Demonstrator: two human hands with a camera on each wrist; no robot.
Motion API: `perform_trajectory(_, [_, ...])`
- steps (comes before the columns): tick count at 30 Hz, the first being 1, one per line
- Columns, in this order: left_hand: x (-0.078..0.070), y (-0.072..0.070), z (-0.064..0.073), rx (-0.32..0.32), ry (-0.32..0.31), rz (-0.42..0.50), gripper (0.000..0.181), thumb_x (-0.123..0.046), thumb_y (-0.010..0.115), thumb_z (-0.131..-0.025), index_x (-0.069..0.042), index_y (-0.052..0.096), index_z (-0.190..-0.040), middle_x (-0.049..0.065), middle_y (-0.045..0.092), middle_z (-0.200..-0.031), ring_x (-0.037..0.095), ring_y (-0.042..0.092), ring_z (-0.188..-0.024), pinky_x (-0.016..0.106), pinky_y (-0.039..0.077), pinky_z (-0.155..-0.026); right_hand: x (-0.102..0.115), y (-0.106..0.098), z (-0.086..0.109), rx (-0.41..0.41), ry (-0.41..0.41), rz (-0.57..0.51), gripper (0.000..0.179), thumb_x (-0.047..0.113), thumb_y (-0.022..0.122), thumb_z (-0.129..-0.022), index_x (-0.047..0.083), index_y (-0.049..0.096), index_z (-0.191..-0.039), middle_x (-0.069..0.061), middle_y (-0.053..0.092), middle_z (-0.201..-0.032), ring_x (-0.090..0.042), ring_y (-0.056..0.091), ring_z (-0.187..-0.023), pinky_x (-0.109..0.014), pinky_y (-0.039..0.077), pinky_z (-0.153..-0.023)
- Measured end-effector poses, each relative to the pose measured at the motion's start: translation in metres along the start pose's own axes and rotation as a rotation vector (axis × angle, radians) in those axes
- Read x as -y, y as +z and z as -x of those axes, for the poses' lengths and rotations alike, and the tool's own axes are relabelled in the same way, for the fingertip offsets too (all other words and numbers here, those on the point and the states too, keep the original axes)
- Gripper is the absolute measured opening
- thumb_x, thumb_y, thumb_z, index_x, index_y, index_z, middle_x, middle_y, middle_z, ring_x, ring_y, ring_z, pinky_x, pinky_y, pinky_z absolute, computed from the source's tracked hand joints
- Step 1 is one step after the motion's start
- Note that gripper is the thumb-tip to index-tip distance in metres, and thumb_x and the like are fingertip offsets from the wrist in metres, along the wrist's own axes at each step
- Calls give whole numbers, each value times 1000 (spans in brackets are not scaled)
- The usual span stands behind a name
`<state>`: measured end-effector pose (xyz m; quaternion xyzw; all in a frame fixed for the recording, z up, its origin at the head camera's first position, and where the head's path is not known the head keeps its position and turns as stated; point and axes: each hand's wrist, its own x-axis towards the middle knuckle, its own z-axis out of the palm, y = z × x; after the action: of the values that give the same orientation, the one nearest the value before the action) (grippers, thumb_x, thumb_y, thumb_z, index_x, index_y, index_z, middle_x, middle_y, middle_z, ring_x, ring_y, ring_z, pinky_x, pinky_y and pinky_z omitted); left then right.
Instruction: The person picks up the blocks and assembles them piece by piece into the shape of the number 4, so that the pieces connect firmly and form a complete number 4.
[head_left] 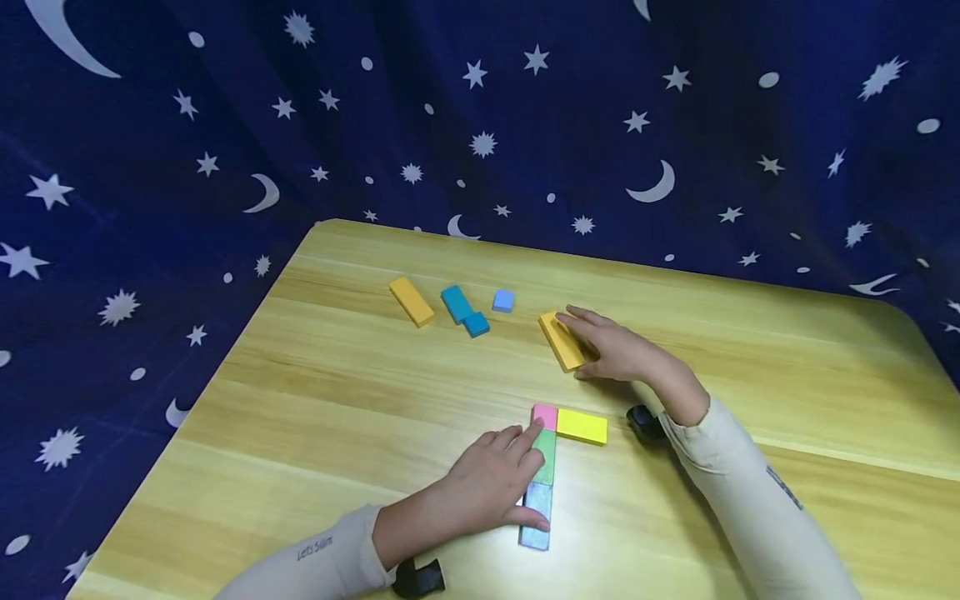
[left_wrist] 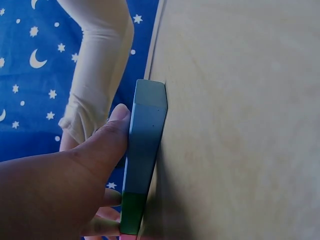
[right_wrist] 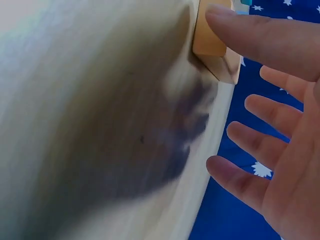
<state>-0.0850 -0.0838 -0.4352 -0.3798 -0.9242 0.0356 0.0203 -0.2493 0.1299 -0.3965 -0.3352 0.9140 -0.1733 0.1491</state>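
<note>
My left hand [head_left: 483, 475] lies over a row of blocks set end to end. Its index fingertip rests on the pink block [head_left: 550, 414], another finger on the green block [head_left: 546, 460], and the thumb on the light blue block [head_left: 536, 540]. A yellow block [head_left: 582, 427] sticks out sideways from the pink one. Farther back, my right hand [head_left: 618, 346] is at an orange block [head_left: 561, 343], fingers spread. In the right wrist view the thumb overlaps the orange block [right_wrist: 211, 37] while the other fingers stand apart, extended.
At the back left lie another orange block [head_left: 412, 302], a long teal block [head_left: 457, 305], a short teal block [head_left: 476, 324] and a small blue block [head_left: 503, 301]. A dark starry cloth [head_left: 420, 92] hangs behind the wooden table [head_left: 315, 417].
</note>
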Motion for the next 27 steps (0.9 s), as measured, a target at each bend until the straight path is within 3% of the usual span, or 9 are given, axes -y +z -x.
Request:
perform_trajectory(11, [-3, 9, 1, -62, 37, -17, 64, -77, 31, -77, -17, 44, -95, 11, 40, -141, 20, 50, -114, 29, 47, -86, -15, 16, 9, -36, -15, -114, 82, 9, 71, -77, 8, 25, -144, -19, 18, -150, -41, 21, -135, -56, 23, -106])
perform_trajectory(16, [-2, 11, 2, -101, 43, -33, 63, -77, 32, -77, -16, 44, -92, 11, 41, -140, 20, 51, -113, 29, 47, -85, -16, 18, 9, -61, -55, -104, 78, 8, 70, -78, 7, 28, -143, -18, 23, -149, -39, 25, -134, -54, 24, -106])
perform_trajectory(22, [2, 9, 0, -65, 26, -21, 63, -76, 32, -78, -16, 45, -94, 11, 40, -141, 21, 50, -115, 30, 46, -87, -11, 18, 6, -61, -94, -38, 62, 11, 65, -83, 5, 38, -138, -19, 30, -146, -41, 31, -130, -55, 29, -104])
perform_trajectory(27, [4, 9, -1, -41, 19, -22, 64, -76, 32, -78, -16, 45, -96, 11, 39, -142, 21, 50, -116, 30, 46, -88, -8, 19, 4, -56, -83, -14, 60, 13, 65, -83, 5, 40, -137, -17, 31, -146, -40, 33, -130, -54, 30, -103])
